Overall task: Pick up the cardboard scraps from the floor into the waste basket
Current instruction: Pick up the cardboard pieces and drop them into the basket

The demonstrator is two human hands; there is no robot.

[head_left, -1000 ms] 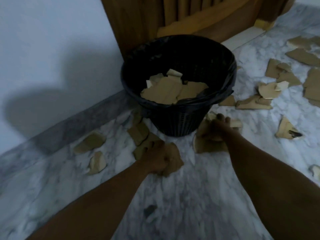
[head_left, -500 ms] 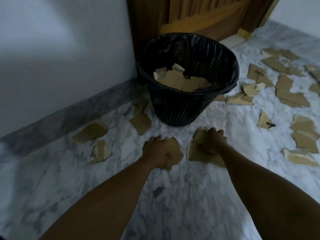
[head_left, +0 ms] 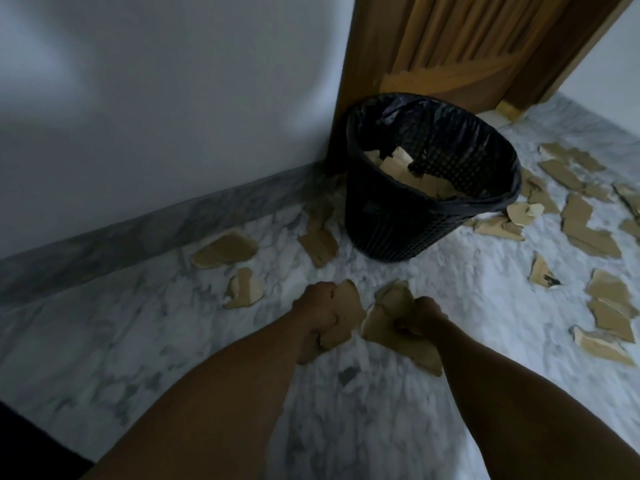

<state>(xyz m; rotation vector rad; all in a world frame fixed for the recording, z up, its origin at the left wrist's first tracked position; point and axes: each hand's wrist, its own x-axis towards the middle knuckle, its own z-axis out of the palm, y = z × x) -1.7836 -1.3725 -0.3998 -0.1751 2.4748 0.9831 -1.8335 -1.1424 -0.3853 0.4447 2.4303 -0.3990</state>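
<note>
My left hand [head_left: 317,315] and right hand [head_left: 421,318] each clench cardboard scraps [head_left: 347,308], probably light and stiff; edge pinches suffice, waste basket [head_left: 388,233] at one o'clock.

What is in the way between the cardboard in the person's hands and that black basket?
Nothing visible. The left hand and right hand each grip cardboard scraps just short of the waste basket, with only bare marble floor between. The basket's mouth is open, and the scraps already inside sit below its rim.
</note>
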